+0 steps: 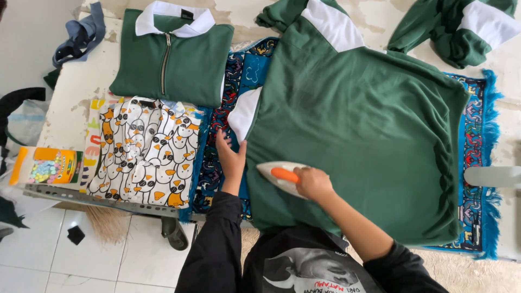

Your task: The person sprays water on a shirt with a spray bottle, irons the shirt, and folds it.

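Note:
A large green garment (pixel 369 125) with white shoulder panels lies spread flat on a blue patterned mat (pixel 477 157). My right hand (pixel 312 183) grips the orange handle of a white iron (pixel 279 174), which rests on the garment's near left part. My left hand (pixel 230 157) lies flat at the garment's left edge, fingers spread, pressing the fabric and mat beside a white sleeve panel (pixel 244 111).
A folded green zip top with white collar (pixel 173 57) lies at the back left. In front of it sits a folded penguin-print shirt (pixel 144 152). A colourful box (pixel 46 165) rests at the left edge. Another crumpled green garment (pixel 461 27) lies back right.

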